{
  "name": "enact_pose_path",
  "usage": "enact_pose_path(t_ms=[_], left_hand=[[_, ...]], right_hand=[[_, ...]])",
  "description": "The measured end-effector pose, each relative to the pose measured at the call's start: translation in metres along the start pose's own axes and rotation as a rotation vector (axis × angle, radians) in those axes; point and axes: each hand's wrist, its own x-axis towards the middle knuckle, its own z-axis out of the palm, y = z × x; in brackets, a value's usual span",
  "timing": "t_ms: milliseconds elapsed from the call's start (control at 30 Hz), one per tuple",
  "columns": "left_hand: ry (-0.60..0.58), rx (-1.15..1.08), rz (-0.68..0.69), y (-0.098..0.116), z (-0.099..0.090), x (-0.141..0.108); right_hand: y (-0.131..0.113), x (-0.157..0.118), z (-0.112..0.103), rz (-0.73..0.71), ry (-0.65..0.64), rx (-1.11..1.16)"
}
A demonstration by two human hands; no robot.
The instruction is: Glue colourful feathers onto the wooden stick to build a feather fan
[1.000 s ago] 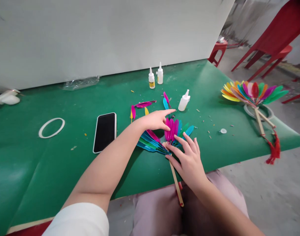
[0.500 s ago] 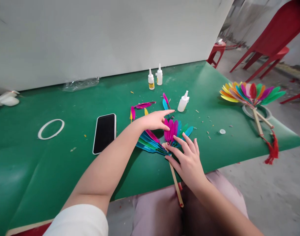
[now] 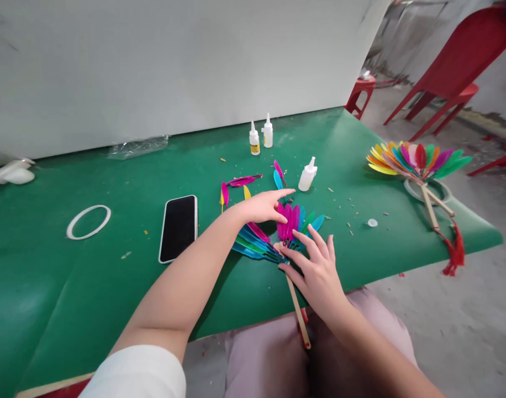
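Two-handed, reaching over the green-covered table (image 3: 124,298). Steadying the multicoloured feather fan (image 3: 298,312) at the front edge, fingers of the right hand (image 3: 319,268) spreading open over its base. Keeping the left hand (image 3: 263,205) at its magenta feathers (image 3: 294,216), index extending, not showing clearly whether gripping. Seeing a smartphone (image 3: 178,229) lying leftward. Finding a white squeeze bottle (image 3: 306,176) standing nearby, a yellow-labelled bottle (image 3: 254,141) and another nozzle bottle (image 3: 268,134) standing behind; not discerning contents. Spotting a small round cap (image 3: 372,223) lying rightward.
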Motion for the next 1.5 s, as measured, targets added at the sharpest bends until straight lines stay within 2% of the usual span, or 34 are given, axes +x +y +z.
enact_pose_path(t_ms=[133,300,800,1000,1067,1133,1233,1300,1400,1500], left_hand=[[0.018,0.011,0.012,-0.006,0.002,0.003],[0.042,0.042,0.015,-0.008,0.001,0.004],[0.074,0.056,0.033,-0.011,0.003,0.006],[0.080,0.170,0.013,0.001,0.003,0.000],[0.161,0.268,-0.019,0.003,0.001,-0.002],[0.314,0.373,-0.081,-0.001,-0.006,-0.004],[0.557,0.495,-0.242,-0.020,-0.023,-0.008],[0.660,0.550,-0.368,-0.038,-0.036,-0.011],[0.685,0.566,-0.470,-0.061,-0.049,-0.014],[0.650,0.542,-0.481,-0.071,-0.051,-0.012]], right_hand=[[-0.002,0.000,-0.003,-0.045,0.025,0.021],[-0.004,0.001,-0.006,-0.144,-0.041,0.084],[-0.006,0.001,-0.004,-0.083,-0.128,0.118],[-0.005,0.001,-0.002,-0.079,-0.150,0.151],[-0.005,0.001,-0.001,-0.079,-0.145,0.163],[-0.006,0.001,-0.001,-0.078,-0.129,0.170],[-0.005,0.000,-0.001,-0.080,-0.111,0.169],[-0.004,0.000,-0.001,-0.093,-0.116,0.164],[-0.003,0.000,0.000,-0.116,-0.129,0.146],[-0.002,0.000,-0.001,-0.132,-0.133,0.113]])
